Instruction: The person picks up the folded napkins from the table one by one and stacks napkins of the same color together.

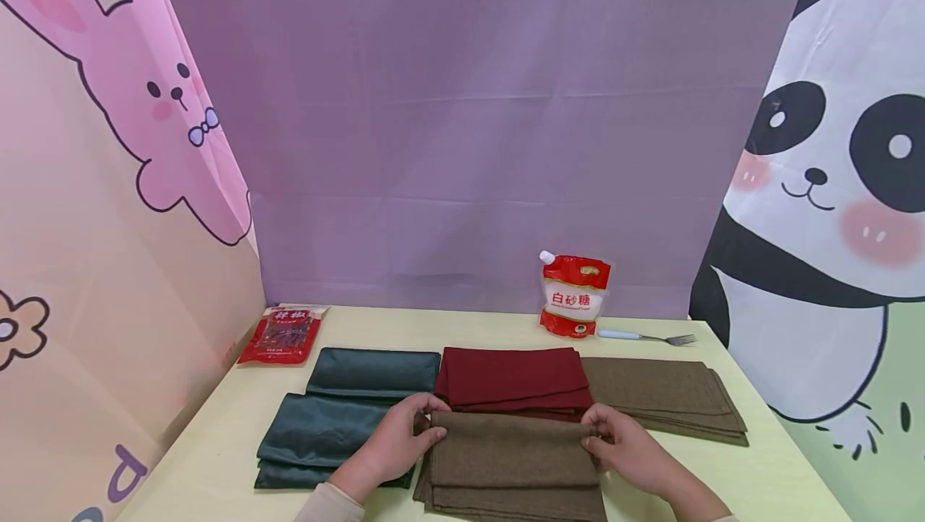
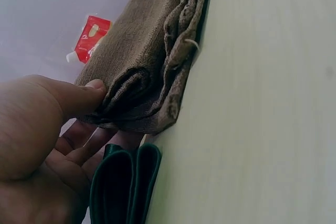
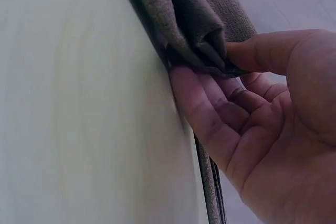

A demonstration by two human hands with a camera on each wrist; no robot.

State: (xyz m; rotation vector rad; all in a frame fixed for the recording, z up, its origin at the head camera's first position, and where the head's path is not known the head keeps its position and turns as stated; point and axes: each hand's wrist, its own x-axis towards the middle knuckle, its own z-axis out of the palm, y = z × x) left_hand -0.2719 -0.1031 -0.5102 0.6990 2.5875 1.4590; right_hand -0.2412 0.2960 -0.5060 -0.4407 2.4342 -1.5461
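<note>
Head view: near brown cloth (image 1: 515, 458) folded at the front of the table (image 1: 780, 474), just in front of the red cloth (image 1: 515, 377), with green cloths (image 1: 340, 418) to the left and another brown stack (image 1: 665, 397) to the right. Left hand (image 1: 393, 443) pinching the cloth's far left corner, right hand (image 1: 627, 450) pinching the far right corner, both at the folded far edge. Sugar pouch (image 1: 574, 295), fork (image 1: 646, 336) and red packet (image 1: 282, 335) well back, apart from the hands.

Left wrist view: thumb (image 2: 79, 95) on top of the fold, other fingers curled beneath, several brown layers clamped between. Green cloth (image 2: 126, 182) just beside, below the corner. Layers fanning apart at the edge; possibly not all caught, though hard to tell from this angle.

Right wrist view: thumb (image 3: 262, 51) pressing the fold from above, fingers (image 3: 210, 114) half curled under, a bunch of layers held between.

Risk from here: lower layers slipping out of a shallow pinch, leaving the fold skewed. Uneven pull between the two corners could drag the cloth into the red one and rumple it.
</note>
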